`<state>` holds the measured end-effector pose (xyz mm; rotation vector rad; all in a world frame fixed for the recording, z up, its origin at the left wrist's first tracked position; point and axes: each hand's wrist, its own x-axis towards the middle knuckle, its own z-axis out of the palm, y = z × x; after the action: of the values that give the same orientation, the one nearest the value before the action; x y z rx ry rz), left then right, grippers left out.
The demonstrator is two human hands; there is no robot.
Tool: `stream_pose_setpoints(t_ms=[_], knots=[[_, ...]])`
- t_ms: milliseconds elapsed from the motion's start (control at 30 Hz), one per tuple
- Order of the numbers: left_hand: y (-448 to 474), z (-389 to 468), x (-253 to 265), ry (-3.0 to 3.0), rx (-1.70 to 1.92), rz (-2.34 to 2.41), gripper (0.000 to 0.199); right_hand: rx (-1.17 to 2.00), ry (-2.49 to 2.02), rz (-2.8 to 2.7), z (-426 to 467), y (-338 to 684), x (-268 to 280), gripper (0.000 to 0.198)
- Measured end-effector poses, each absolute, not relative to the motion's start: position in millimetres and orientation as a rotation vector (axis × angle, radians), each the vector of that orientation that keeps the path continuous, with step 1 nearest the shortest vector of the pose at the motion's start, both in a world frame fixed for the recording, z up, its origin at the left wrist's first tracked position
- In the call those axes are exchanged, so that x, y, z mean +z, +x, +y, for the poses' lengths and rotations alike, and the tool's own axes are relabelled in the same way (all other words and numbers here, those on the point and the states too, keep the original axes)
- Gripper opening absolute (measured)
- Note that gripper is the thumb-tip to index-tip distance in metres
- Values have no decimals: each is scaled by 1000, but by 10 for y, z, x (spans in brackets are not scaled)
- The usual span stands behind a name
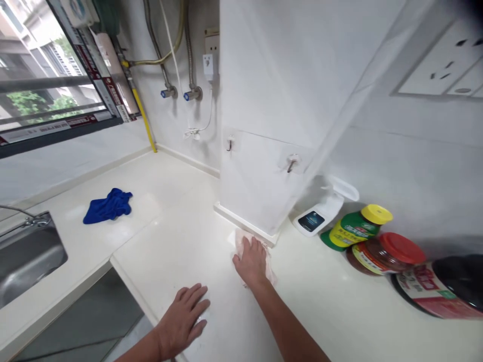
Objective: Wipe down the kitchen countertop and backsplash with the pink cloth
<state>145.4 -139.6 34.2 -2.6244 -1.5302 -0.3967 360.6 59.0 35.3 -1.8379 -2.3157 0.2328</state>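
Observation:
My right hand (252,260) presses down on a pale pink cloth (270,271) on the white countertop (181,236). Its fingers bend over the cloth, right against the base ledge of the white wall column. Part of the cloth is hidden beneath the palm. Lower and to the left, my left hand (183,319) is over the counter near its front edge, holding nothing, with the fingers stretched and apart. Whether its fingertips touch the surface I cannot tell.
A blue cloth (109,206) lies crumpled near the steel sink (33,256). Along the right wall stand a white spray bottle (319,213), a green-and-yellow bottle (354,229), a red-lidded jar (381,254) and a black-lidded container (441,286). The column (260,186) carries two hooks.

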Motion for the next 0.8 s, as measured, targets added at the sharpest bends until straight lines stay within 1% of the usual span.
stream_pose_setpoints(t_ms=[167, 367, 500, 600, 700, 733, 800], knots=[[1433, -1409, 304, -2676, -381, -1574, 39, 302, -1736, -2370, 705, 3301, 343, 64], [1432, -1410, 316, -2698, -397, -1639, 40, 374, -1640, -2409, 874, 2800, 410, 63], [1410, -1447, 247, -2534, -582, -1631, 36, 513, -1364, -2563, 575, 2335, 443, 61], [1367, -1483, 187, -2406, -715, -1554, 38, 654, -1047, -2689, 219, 2095, 454, 63], [1330, -1489, 175, -2392, -740, -1434, 42, 796, -817, -2695, 14, 2163, 437, 64], [1323, -1481, 184, -2408, -724, -1415, 42, 799, -826, -2668, -5, 2273, 422, 64], [1317, -1450, 213, -2420, -693, -1455, 41, 677, -984, -2599, 9, 2617, 377, 60]])
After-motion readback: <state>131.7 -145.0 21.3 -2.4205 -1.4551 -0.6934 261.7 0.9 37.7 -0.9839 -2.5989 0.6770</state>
